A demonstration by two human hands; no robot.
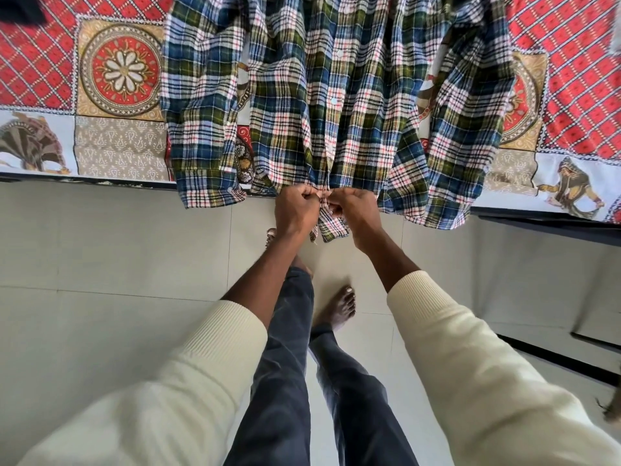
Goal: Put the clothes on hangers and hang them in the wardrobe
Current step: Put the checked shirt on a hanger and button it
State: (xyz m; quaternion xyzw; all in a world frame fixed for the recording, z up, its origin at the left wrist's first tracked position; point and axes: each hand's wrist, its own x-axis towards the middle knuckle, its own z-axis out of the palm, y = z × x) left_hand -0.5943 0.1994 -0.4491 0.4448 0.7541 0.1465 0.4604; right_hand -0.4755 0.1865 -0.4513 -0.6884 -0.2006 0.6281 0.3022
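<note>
A plaid shirt (322, 105) in blue, green, white and red lies spread flat on the bed, its hem and both sleeves hanging over the bed's front edge. A row of white buttons runs down its front placket. My left hand (295, 211) and my right hand (353, 210) meet at the bottom of the placket, at the bed's edge. Both pinch the shirt's hem fabric between fingers and thumb, one on each side of the opening. No hanger or wardrobe is in sight.
The bed carries a red patterned bedsheet (121, 72) with medallions and figures; its dark front edge (84, 180) runs across the view. A dark cloth (20, 8) lies at the top left corner. Below is a pale tiled floor (117, 264) with my bare feet and grey trousers.
</note>
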